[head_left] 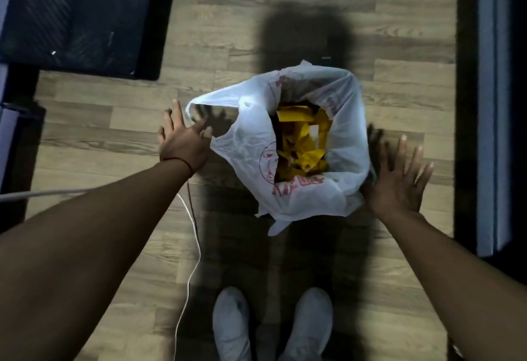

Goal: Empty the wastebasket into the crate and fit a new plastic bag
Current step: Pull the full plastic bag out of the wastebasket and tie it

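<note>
Wastebasket contents fill the middle of the view: a white plastic bag (291, 144) with red print stands on the wood-look floor (114, 121), directly ahead of the person's two pale shoes (231, 323). The basket itself is hidden under the bag, whose mouth gapes open over crumpled yellow paper scraps (302, 144). One bag handle loops out to the left, another hangs at the near edge.

The left hand (182, 141) is spread, fingers apart, holding nothing; its fingertips are just beside or brushing the left handle loop, which of the two cannot be told. A thin red thread circles that wrist. The right hand (399, 181) is likewise splayed wide and empty, its thumb side against the bag's right flank.

A white cable (191, 246) runs across the floor under the left forearm, close to the bag. A dark rectangular mat or crate (85, 15) lies at upper left, well apart. A dark vertical frame (490, 104) borders the right.
</note>
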`<state>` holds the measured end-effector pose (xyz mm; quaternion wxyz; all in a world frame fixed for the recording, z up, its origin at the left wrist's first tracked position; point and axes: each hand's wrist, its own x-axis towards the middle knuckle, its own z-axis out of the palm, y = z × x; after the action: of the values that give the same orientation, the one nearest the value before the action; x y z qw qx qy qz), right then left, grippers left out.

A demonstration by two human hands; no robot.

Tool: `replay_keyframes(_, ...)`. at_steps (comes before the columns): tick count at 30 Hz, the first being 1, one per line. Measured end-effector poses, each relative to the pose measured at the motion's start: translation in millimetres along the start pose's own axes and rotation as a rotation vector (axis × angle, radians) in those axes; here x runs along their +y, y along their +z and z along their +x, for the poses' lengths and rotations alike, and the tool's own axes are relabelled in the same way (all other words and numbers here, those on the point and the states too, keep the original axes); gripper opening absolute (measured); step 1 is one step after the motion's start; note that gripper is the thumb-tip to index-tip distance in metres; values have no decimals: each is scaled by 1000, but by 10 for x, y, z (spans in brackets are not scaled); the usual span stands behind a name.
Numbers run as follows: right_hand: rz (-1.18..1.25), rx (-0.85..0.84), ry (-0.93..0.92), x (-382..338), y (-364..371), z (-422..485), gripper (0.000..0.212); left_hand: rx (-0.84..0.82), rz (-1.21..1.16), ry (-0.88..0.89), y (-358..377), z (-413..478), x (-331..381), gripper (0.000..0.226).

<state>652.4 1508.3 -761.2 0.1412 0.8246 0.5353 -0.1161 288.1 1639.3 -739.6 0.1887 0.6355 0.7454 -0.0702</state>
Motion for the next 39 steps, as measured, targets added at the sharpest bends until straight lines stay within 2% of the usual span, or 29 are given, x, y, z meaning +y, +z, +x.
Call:
replay_keyframes(4, 69, -5, 68, -39, 311, 111, 78, -73, 57, -31, 207, 212, -64, 48)
replay_keyframes(8, 34, -26, 130, 41, 285, 104, 72, -35, 119, -24, 146, 233, -115, 66)
replay_keyframes(13, -94, -33, 222, 258, -271, -10, 98, 110, 74, 39, -236, 46, -85, 80)
replay_keyframes(16, -109, 19, 218, 340, -649, -73, 96, 168, 92, 87, -534, -124, -5, 86)
replay_keyframes(21, -119, 139, 212, 354, -1242, -179, 92, 194, 88, 155, -1073, -410, 189, 102)
replay_keyframes(27, -110, 170, 173, 174, -1874, -300, 98, 181, 0, 231, -1481, -666, 466, 97)
replay_keyframes(30, -121, 164, 141, 57, -2058, -382, 113, 158, -18, 224, -1564, -810, 529, 100)
replay_keyframes(34, 44, 150, 124, 20, -2227, -419, 112, 123, -134, 210, -1683, -956, 583, 94)
replay_keyframes(37, 335, 159, 175, 25, -2332, -422, 97, 140, -271, 242, -1704, -1016, 613, 87)
replay_keyframes(39, 436, 198, 159, 10, -2378, -465, 83, 147, -333, 279, -1690, -1056, 656, 87)
